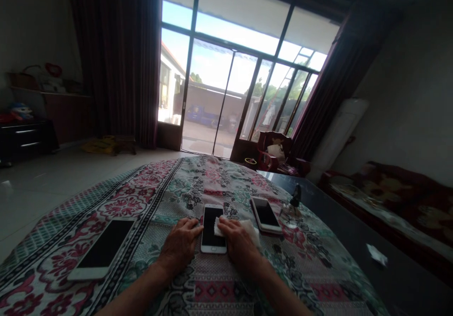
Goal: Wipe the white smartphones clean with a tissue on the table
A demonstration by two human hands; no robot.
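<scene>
A white smartphone (213, 249) with a dark screen lies flat on the patterned tablecloth (212, 271) in front of me. My left hand (180, 241) rests at its left edge, with curled fingers and the thumb side pressed against the phone. Over the right half of the screen, my right hand (240, 243) presses down a white tissue (252, 233); part of it sticks out beyond the fingers on both sides. To the left lies a larger white phone (104, 250), screen up. Right of my hands, another phone (266, 214) lies face up, seemingly on top of a second one.
A clear bottle with a black spray top (293, 207) stands behind the right-hand phone. Crumpled white paper (377, 254) sits on the dark tabletop (357, 240) at the right. Beyond are a wooden chair (276, 153), a sofa (399, 198) and glass doors (215, 98).
</scene>
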